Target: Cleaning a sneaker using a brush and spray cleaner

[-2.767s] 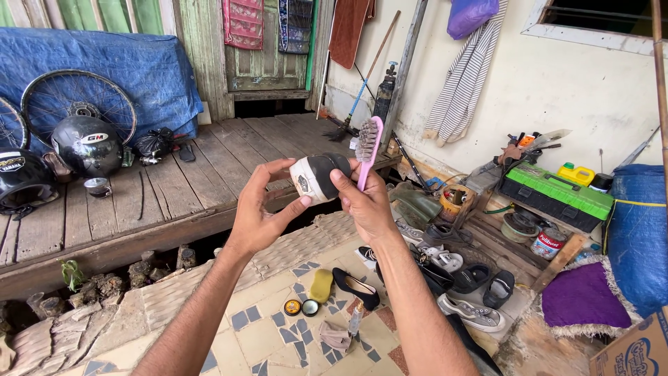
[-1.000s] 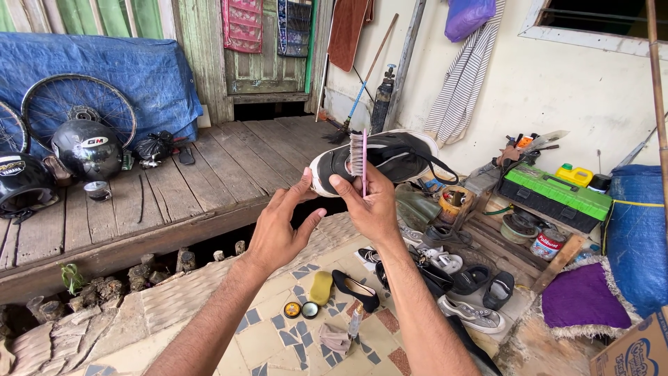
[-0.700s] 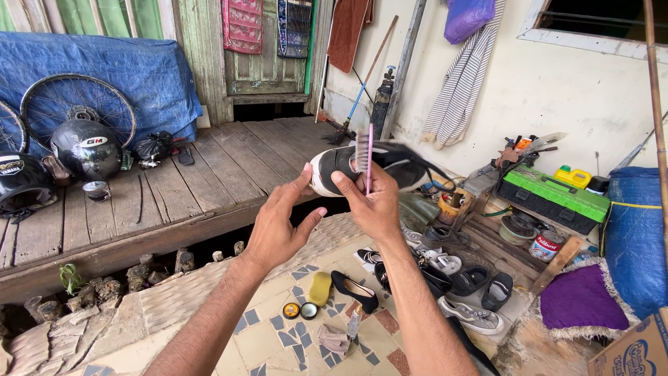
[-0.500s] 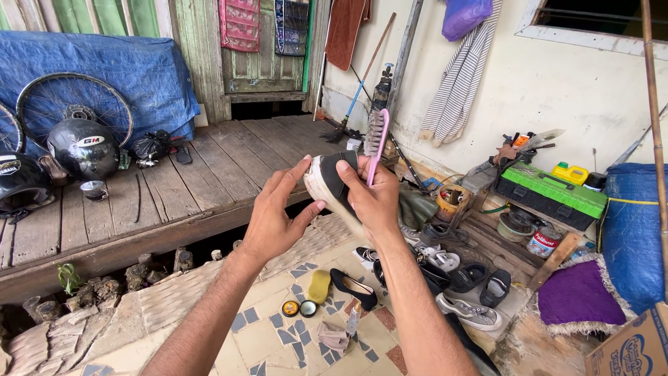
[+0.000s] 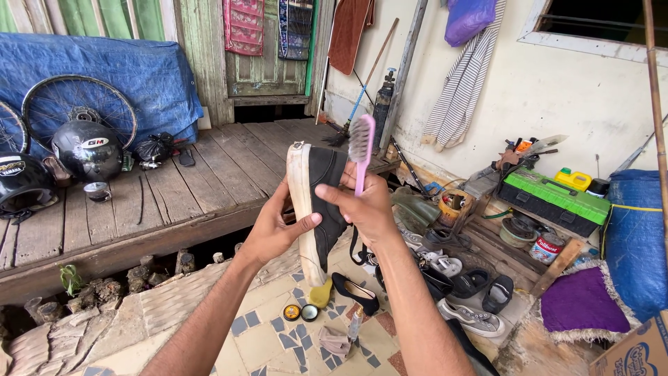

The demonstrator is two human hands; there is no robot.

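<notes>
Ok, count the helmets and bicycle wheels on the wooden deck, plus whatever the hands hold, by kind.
Helmets: 2
Bicycle wheels: 2
Black shoe, in left hand: 1
Pink brush, in right hand: 1
Total: 6

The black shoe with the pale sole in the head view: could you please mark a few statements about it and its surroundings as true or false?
1. The black shoe is held upright, its pale sole facing left. True.
2. The right hand holds a pink brush as well as the shoe. True.
3. The left hand is clear of the shoe. False: its thumb and fingers grip the sole edge.
4. The brush bristles point right. False: they face left, toward the shoe.
5. A green-lidded toolbox sits on the right by the wall. True.
6. The black helmet lies on the tiled floor. False: it rests on the wooden deck.
</notes>
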